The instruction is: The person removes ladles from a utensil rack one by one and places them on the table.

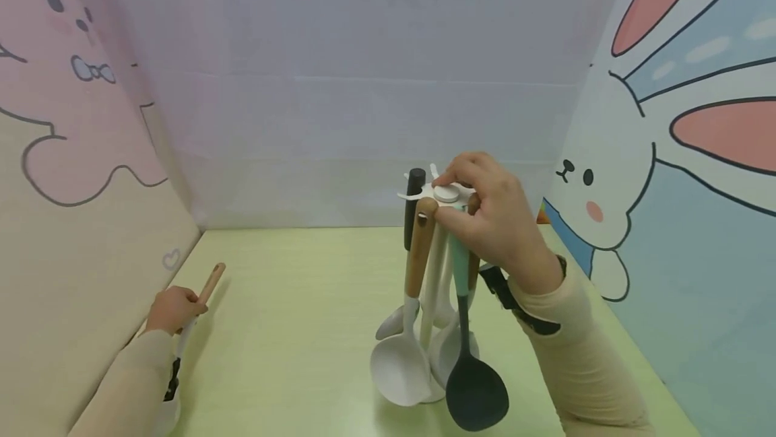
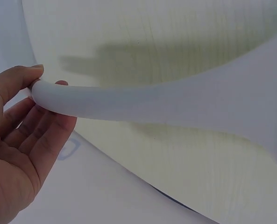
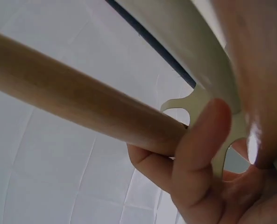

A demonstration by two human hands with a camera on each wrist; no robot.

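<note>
At the left, my left hand (image 1: pixel 174 309) pinches a white cooking utensil with a wooden handle (image 1: pixel 212 283). In the left wrist view its white shaft (image 2: pixel 129 102) widens toward the right, the thumb above and the fingers below. Its head is mostly hidden behind the sleeve in the head view. My right hand (image 1: pixel 494 215) grips the hooked top (image 1: pixel 446 193) of a white utensil stand, fingers curled over its rim. Hanging from the stand are a white ladle (image 1: pixel 401 368) with a wooden handle, a black turner (image 1: pixel 477 393) with a green handle, and other utensils.
The stand's round base (image 1: pixel 433 393) sits on the pale yellow table (image 1: pixel 291 316). A black handle (image 1: pixel 415 184) rises at the back of the stand. A white cloth wall (image 1: pixel 376 114) closes the far side, with rabbit-printed panels (image 1: pixel 721 221) at both sides.
</note>
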